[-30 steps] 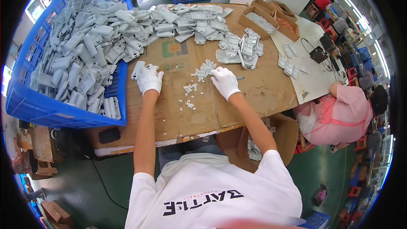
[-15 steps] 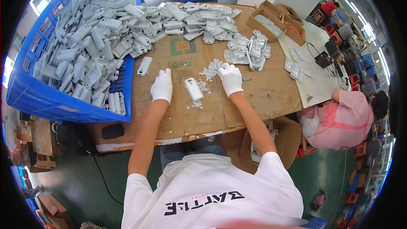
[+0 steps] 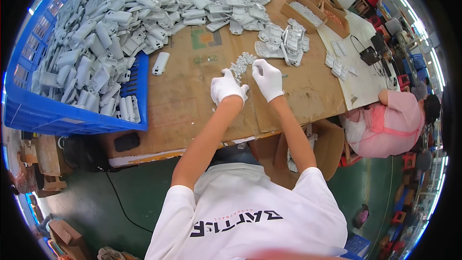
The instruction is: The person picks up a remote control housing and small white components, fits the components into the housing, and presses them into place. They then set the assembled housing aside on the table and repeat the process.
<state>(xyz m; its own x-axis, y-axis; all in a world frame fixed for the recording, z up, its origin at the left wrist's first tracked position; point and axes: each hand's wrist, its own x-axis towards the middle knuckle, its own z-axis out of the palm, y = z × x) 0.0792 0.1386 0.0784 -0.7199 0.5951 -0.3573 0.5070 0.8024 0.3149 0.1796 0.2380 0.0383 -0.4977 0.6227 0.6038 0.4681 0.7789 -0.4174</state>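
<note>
Both gloved hands meet at the small grey parts pile (image 3: 242, 62) on the surface (image 3: 192, 96): left hand (image 3: 227, 87) curled just below it, right hand (image 3: 267, 79) pinching beside it, contents unclear. Left of the pile, the blue crate (image 3: 62, 115) stays heaped with housings, so much seems left

Illumination is bright and even, with daylight entering at the upper left and right rim. Shadows under the hands are soft and short. Fisheye distortion bends the counter (image 3: 192, 115) edges strongly; a black vignette surrounds the frame. Centre focus is sharp; the rim softens.
</note>
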